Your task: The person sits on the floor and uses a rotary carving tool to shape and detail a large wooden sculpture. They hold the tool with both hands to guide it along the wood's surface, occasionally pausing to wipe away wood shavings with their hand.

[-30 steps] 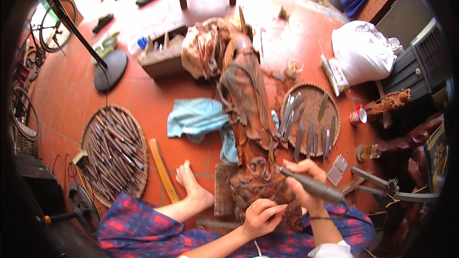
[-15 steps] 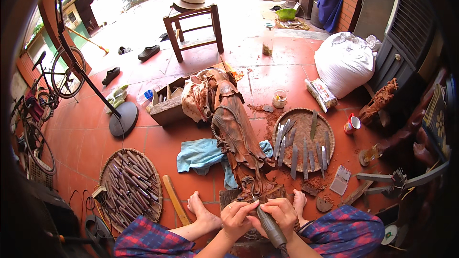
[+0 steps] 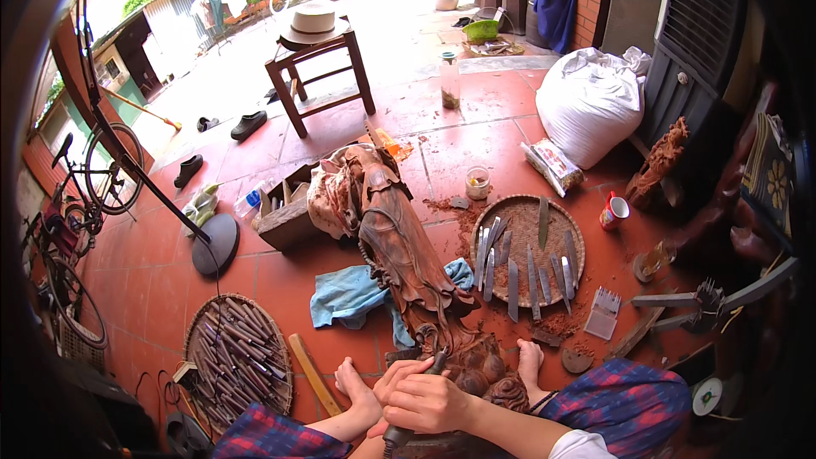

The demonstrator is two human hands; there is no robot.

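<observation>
Where red tiles [image 3: 272,279] spread, one carving [image 3: 401,238].

white sleeve [image 3: 582,444] | blue-and-red plaid legwear [image 3: 625,406] | bare feet [image 3: 362,397]

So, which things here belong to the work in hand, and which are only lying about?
Likely part of the work:
rotary tool in the right hand
carved wooden statue by its tip
flat metal blades on the woven tray
brown-handled hand tools

Seemingly just lying about:
brimmed hat on the wooden stool
dark clogs
red mug
</observation>
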